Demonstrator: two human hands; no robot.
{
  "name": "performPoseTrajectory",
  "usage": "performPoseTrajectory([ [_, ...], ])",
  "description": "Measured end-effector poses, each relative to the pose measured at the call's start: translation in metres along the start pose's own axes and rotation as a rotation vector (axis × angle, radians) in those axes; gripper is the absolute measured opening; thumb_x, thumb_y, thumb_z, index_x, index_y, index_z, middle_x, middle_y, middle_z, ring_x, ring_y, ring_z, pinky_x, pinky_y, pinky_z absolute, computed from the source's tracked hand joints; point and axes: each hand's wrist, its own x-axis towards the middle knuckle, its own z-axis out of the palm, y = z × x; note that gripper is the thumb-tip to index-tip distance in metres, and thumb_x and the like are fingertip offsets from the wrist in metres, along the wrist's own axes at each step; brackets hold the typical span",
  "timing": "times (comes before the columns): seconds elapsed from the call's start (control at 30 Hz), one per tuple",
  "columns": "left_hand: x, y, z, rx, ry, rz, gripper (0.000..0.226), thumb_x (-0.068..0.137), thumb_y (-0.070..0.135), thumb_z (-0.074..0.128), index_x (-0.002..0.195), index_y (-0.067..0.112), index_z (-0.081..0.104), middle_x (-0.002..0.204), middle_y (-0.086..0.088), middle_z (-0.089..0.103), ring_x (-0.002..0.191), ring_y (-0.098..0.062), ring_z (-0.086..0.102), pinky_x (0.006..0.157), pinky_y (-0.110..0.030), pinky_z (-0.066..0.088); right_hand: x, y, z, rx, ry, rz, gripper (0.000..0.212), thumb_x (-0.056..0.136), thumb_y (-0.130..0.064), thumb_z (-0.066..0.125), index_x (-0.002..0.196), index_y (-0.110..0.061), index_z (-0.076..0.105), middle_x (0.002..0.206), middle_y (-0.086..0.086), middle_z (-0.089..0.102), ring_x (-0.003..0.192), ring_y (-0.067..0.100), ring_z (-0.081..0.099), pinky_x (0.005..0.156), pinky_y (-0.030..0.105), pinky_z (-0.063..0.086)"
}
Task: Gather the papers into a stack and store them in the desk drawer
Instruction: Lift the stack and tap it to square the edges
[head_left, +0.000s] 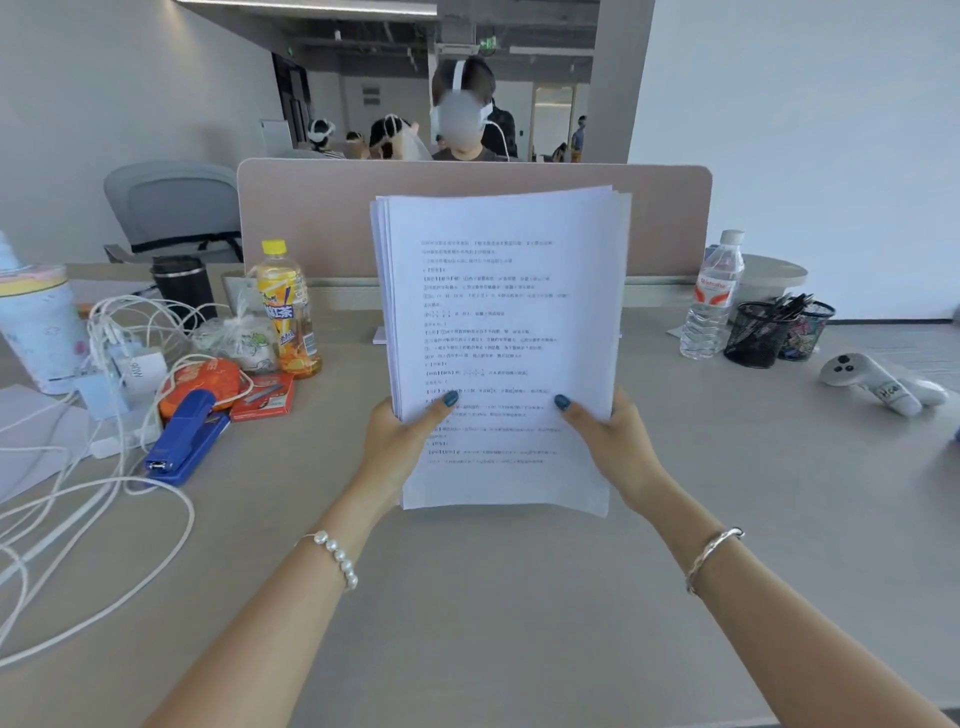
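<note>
A stack of white printed papers (501, 322) stands upright above the middle of the grey desk (467, 613), its lower edge close to the desktop. My left hand (397, 447) grips the stack's lower left side, thumb on the front sheet. My right hand (615, 441) grips the lower right side the same way. The sheets are slightly fanned at the top and left edges. Another bit of white paper (378, 336) peeks out on the desk behind the stack. No drawer shows in this view.
At the left lie a blue stapler (184, 441), a red staple box (262, 397), an orange packet, white cables (93, 509), a tea bottle (288, 312) and a cup. At the right stand a water bottle (711, 301), mesh pen holders (774, 332) and a white controller (878, 382). A partition (322, 218) runs behind.
</note>
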Motion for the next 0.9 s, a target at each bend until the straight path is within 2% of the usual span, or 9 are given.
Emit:
performPoseTrajectory([
  [0.1, 0.002, 0.008, 0.005, -0.058, -0.035, 0.014, 0.018, 0.08, 0.015, 0.07, 0.09, 0.029, 0.067, 0.078, 0.021, 0.074, 0.078, 0.003, 0.07, 0.063, -0.014, 0.053, 0.0, -0.005, -0.008, 0.098, 0.048, 0.003, 0.019, 0.084, -0.021, 0.065, 0.101, -0.028, 0.059, 0.098, -0.01, 0.067, 0.088, 0.007, 0.064, 0.07, 0.022, 0.053],
  [0.17, -0.004, 0.0, 0.009, -0.063, -0.024, -0.038, 0.02, 0.076, 0.013, 0.073, 0.089, 0.027, 0.068, 0.076, 0.018, 0.075, 0.076, -0.001, 0.071, 0.06, -0.015, 0.054, -0.008, 0.002, -0.006, 0.116, 0.049, 0.067, 0.02, 0.081, -0.021, 0.069, 0.098, -0.028, 0.062, 0.097, -0.009, 0.068, 0.087, 0.009, 0.065, 0.069, 0.024, 0.053],
  [0.33, -0.012, -0.022, 0.012, -0.051, -0.014, -0.155, 0.018, 0.073, 0.021, 0.077, 0.088, 0.027, 0.071, 0.081, 0.015, 0.076, 0.08, -0.005, 0.072, 0.067, -0.021, 0.056, -0.022, 0.025, -0.004, 0.085, 0.117, 0.135, 0.012, 0.081, -0.021, 0.069, 0.092, -0.023, 0.065, 0.086, -0.007, 0.069, 0.077, 0.012, 0.065, 0.058, 0.019, 0.051],
  [0.47, -0.016, -0.014, 0.02, 0.006, -0.02, -0.155, 0.008, 0.078, 0.026, 0.072, 0.085, 0.029, 0.07, 0.082, 0.016, 0.072, 0.075, 0.001, 0.069, 0.064, -0.015, 0.054, -0.025, 0.023, -0.007, 0.059, 0.131, 0.175, 0.018, 0.08, -0.025, 0.07, 0.094, -0.016, 0.066, 0.08, -0.005, 0.068, 0.071, 0.012, 0.064, 0.056, 0.022, 0.051],
  [0.53, -0.018, -0.013, 0.027, 0.031, -0.028, -0.125, 0.012, 0.08, 0.026, 0.07, 0.092, 0.024, 0.07, 0.086, 0.012, 0.072, 0.077, -0.001, 0.068, 0.06, -0.01, 0.052, -0.027, 0.02, -0.014, 0.053, 0.145, 0.163, 0.008, 0.08, -0.023, 0.07, 0.086, -0.02, 0.066, 0.079, -0.006, 0.068, 0.07, 0.013, 0.064, 0.058, 0.024, 0.052],
  [0.6, -0.02, -0.012, 0.033, 0.031, -0.031, -0.119, 0.013, 0.081, 0.025, 0.069, 0.093, 0.022, 0.07, 0.087, 0.009, 0.072, 0.076, -0.002, 0.067, 0.058, -0.01, 0.051, -0.03, 0.017, -0.024, 0.054, 0.15, 0.145, 0.009, 0.08, -0.022, 0.07, 0.086, -0.025, 0.063, 0.084, -0.007, 0.069, 0.075, 0.012, 0.065, 0.062, 0.026, 0.052],
  [0.67, -0.025, -0.011, 0.044, 0.02, -0.048, -0.13, 0.006, 0.081, 0.026, 0.069, 0.087, 0.026, 0.07, 0.083, 0.011, 0.072, 0.072, 0.002, 0.068, 0.06, -0.013, 0.052, -0.038, 0.012, -0.037, 0.058, 0.157, 0.15, 0.02, 0.079, -0.023, 0.071, 0.098, -0.022, 0.063, 0.093, -0.006, 0.07, 0.081, 0.013, 0.067, 0.064, 0.025, 0.053],
  [0.77, -0.033, -0.011, 0.068, -0.001, -0.107, -0.161, 0.006, 0.08, 0.027, 0.07, 0.086, 0.025, 0.071, 0.082, 0.01, 0.074, 0.08, -0.01, 0.07, 0.07, -0.025, 0.057, -0.054, 0.006, -0.066, 0.053, 0.187, 0.148, 0.027, 0.079, -0.024, 0.071, 0.104, -0.022, 0.062, 0.097, -0.007, 0.07, 0.084, 0.012, 0.069, 0.063, 0.022, 0.054],
  [0.9, -0.045, -0.012, 0.113, -0.052, -0.198, -0.203, 0.014, 0.076, 0.034, 0.072, 0.087, 0.024, 0.072, 0.091, 0.002, 0.075, 0.092, -0.02, 0.07, 0.082, -0.04, 0.058, -0.08, 0.0, -0.118, 0.01, 0.172, 0.175, 0.029, 0.079, -0.027, 0.071, 0.106, -0.029, 0.062, 0.106, -0.002, 0.072, 0.092, 0.019, 0.07, 0.079, 0.037, 0.058],
])
